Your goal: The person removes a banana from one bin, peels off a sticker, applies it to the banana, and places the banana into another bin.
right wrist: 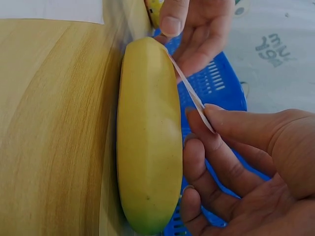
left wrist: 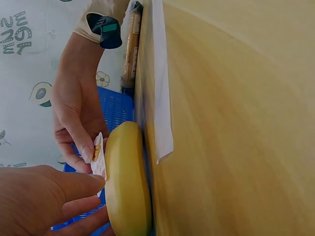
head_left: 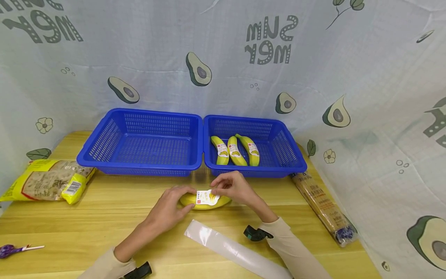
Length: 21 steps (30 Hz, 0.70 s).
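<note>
A yellow banana (head_left: 210, 205) lies crosswise on the table in front of the baskets. My left hand (head_left: 170, 205) holds its left end, thumb on the near side and fingers on the far side. The left thumb (left wrist: 91, 184) is right at one end of the white sticker (head_left: 205, 197), which bears a banana picture. My right hand (head_left: 237, 190) pinches the sticker's other end between thumb (right wrist: 231, 120) and index finger. In the right wrist view, that end stands up off the peel at a slant, while its far end meets the banana.
The right blue basket (head_left: 296, 164) contains three stickered bananas (head_left: 235, 151). Beside it stands another blue basket (head_left: 139, 166). A glossy white strip (head_left: 233, 248) lies near the right forearm. A yellow bag (head_left: 45, 180), a lollipop (head_left: 10, 250) and a long brown package (head_left: 322, 205) lie around.
</note>
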Motion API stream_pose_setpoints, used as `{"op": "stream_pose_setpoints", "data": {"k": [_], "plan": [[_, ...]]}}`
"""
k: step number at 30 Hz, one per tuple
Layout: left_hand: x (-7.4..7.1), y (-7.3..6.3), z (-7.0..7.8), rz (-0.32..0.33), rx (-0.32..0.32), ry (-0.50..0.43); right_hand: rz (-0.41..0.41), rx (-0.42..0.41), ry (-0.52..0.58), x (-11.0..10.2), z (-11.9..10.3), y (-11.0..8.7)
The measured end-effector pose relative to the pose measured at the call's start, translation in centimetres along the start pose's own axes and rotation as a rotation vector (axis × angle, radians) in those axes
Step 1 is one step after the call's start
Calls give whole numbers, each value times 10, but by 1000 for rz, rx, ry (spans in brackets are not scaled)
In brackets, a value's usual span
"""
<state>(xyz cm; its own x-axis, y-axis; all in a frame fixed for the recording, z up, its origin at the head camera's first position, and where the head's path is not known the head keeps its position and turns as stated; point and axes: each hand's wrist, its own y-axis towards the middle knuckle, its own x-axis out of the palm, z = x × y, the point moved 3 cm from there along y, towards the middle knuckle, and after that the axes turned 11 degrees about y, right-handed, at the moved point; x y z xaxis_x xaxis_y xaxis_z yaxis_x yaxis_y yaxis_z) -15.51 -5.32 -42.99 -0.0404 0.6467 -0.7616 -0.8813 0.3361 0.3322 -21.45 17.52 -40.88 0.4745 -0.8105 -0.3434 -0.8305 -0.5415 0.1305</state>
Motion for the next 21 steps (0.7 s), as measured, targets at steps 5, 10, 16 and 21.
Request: {"op": "stream_pose_setpoints", "data": {"k": [5,10,16,21], "plan": [[2,0,2,14,4,25,-11,7,-6,-1,0,-1],[5,1,3,38,6,44,-17,13,-2,-1,0,0],[9,0,6,92,21,82,-24,17,-7,-1,1,0],[12,-2,8,130,19,134,-32,17,4,-1,1,0]]}}
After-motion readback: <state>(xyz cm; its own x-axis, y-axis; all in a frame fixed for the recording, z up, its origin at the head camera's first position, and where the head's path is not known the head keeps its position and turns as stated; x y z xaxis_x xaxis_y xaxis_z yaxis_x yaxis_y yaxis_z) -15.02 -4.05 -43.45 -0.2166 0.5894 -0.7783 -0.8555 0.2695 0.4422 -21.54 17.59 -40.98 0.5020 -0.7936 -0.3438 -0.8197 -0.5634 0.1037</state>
